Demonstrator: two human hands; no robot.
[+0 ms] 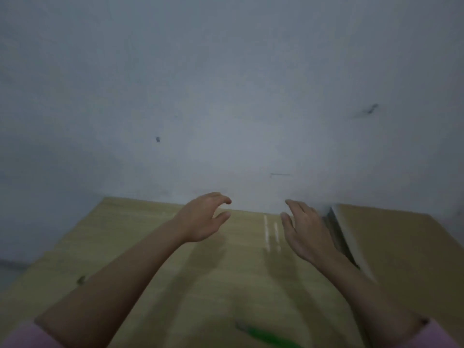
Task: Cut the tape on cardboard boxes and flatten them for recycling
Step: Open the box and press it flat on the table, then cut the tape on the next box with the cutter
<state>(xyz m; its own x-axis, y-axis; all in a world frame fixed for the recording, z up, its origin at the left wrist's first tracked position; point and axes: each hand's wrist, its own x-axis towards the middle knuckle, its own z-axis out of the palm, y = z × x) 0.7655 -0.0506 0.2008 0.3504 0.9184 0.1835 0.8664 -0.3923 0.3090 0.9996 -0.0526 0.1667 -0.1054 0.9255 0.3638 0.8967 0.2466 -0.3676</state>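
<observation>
A brown cardboard box [396, 249] lies at the right side of the wooden table [120, 247], its edge facing the middle. My right hand [307, 231] hovers just left of that box with fingers relaxed, holding nothing. My left hand [204, 217] is raised over the table's far middle, fingers loosely curved and empty. A green-handled cutter [266, 336] lies on the table near the bottom edge, blurred.
A grey-white wall [226, 96] rises directly behind the table's far edge. Two pale streaks [271, 233] mark the tabletop between my hands. A small dark speck [80, 280] sits on the table's left part. Pink sleeves show at both lower corners.
</observation>
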